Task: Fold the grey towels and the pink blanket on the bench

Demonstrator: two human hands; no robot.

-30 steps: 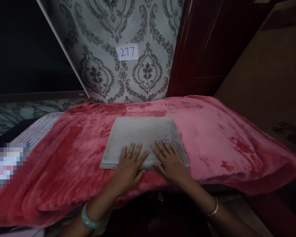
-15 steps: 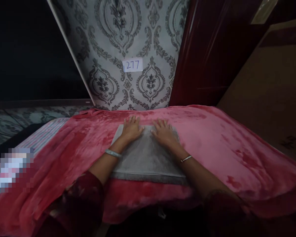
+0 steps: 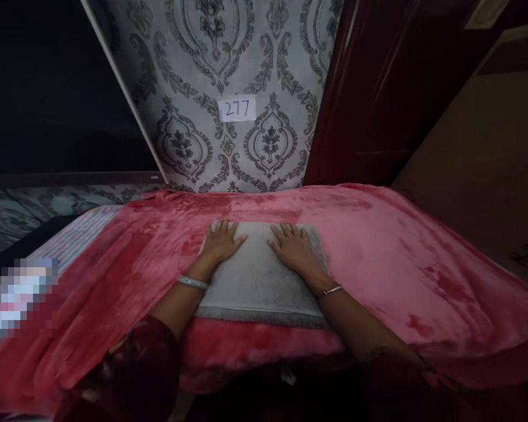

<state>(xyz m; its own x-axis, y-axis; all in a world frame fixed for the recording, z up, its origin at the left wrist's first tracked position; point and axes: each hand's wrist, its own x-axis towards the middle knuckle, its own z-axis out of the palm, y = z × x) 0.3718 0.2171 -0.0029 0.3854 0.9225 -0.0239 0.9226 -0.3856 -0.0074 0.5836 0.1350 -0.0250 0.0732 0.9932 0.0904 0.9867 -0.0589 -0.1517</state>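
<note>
A grey folded cloth [image 3: 259, 281], soft and roughly square, lies flat in front of me on a pink-red plush blanket [image 3: 378, 264]. My left hand [image 3: 221, 241] rests palm down on its far left corner, fingers spread. On the far right part, my right hand [image 3: 293, 249] also lies flat with the fingers apart. Neither hand grips the cloth. A thick folded edge of it faces me. What kind of cloth article it is, I cannot make out.
Behind the blanket stands a patterned wall with a paper label [image 3: 237, 108] reading 277. A dark screen [image 3: 61, 94] is at the left, a dark red glossy panel [image 3: 369, 88] and a brown cardboard box [image 3: 479, 152] at the right. Striped fabric [image 3: 77, 234] shows at the left edge.
My left hand has slid left and slightly toward me over the grey cloth. My right hand has shifted slightly toward me. Both stay flat, and the view has tilted a little.
</note>
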